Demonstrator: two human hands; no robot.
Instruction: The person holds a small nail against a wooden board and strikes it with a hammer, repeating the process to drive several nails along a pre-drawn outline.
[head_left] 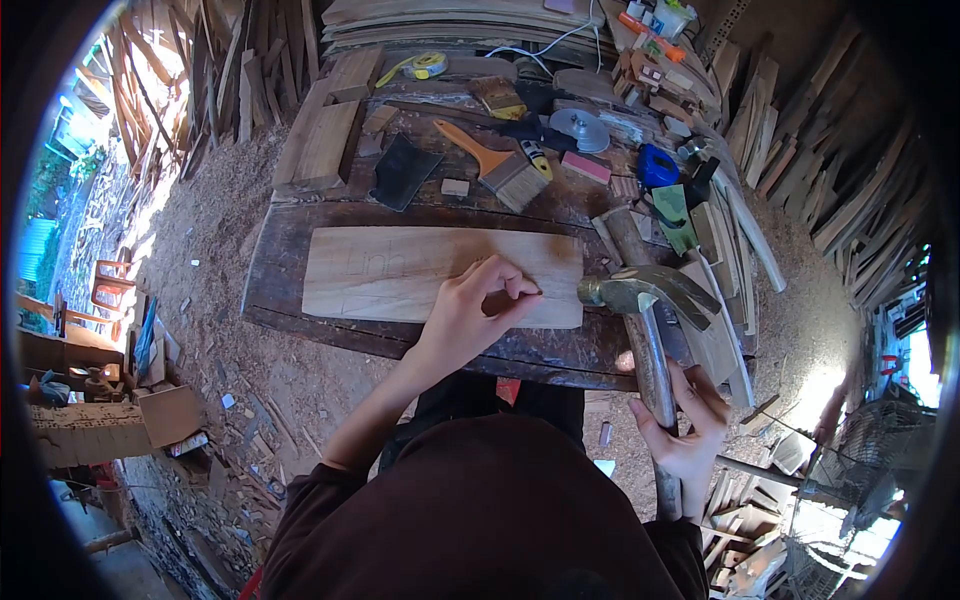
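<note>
A pale wooden board (400, 260) lies flat on the dark workbench, with faint pencil-like marks on its left part. My left hand (478, 298) rests over the board's right half, thumb and fingertips pinched together near its surface. Whatever those fingertips hold, if anything, is too small to make out. A claw hammer (636, 291) is gripped around its wooden handle by my right hand (690, 420), just off the bench's front edge. Its metal head hovers right of the board's end, the claw pointing right.
Behind the board, the bench (290, 235) carries an orange-handled brush (490, 165), a dark sheet (405, 172), a yellow tape measure (427, 66), a clear disc (580, 130) and a blue tape measure (657, 165). Wood strips (735, 270) line the right side; a cardboard box (90, 430) stands left.
</note>
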